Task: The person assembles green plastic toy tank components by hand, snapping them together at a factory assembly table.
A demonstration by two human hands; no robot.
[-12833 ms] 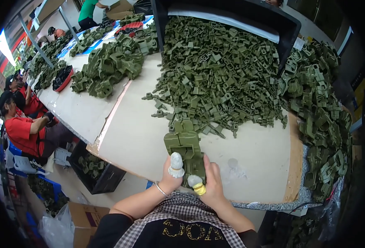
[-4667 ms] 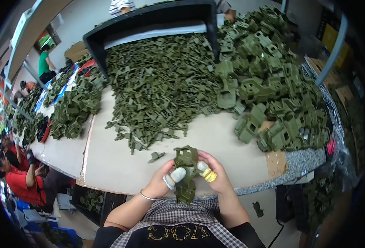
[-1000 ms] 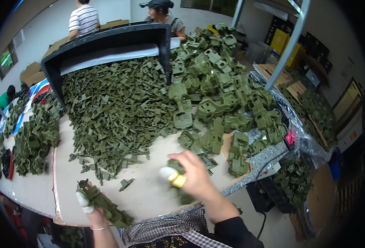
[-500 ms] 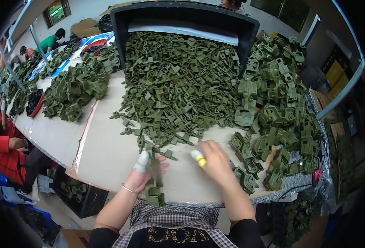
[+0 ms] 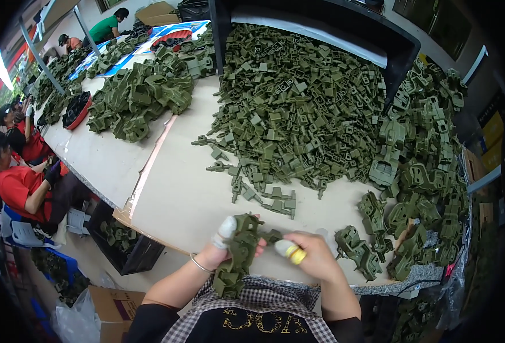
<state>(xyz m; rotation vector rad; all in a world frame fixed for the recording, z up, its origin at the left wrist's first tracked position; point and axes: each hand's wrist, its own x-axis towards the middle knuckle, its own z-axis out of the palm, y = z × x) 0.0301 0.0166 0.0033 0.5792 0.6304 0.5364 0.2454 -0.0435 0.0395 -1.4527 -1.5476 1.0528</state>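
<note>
My left hand [image 5: 219, 247], with a white-wrapped thumb, is closed around a long olive-green moulded plastic body [image 5: 238, 251], which has openings and hangs over the table's near edge. My right hand [image 5: 313, 255], with a white and yellow wrapped thumb, pinches a small green plastic piece [image 5: 272, 235] close beside that body. Whether the two parts touch, I cannot tell. Several loose small green parts [image 5: 280, 201] lie just beyond my hands, at the front of a big heap of small green parts [image 5: 304, 108].
A black bin [image 5: 401, 43] lies tipped behind the heap. Larger green bodies [image 5: 421, 188] are piled on the right, with another pile [image 5: 141, 94] at left. A red tray [image 5: 77, 111] holds black parts. People in red [image 5: 21, 188] sit along the left side.
My right hand has come from the heap's front edge toward my left hand, now with a small green piece. The green body has been raised and turned. The view has swung left.
</note>
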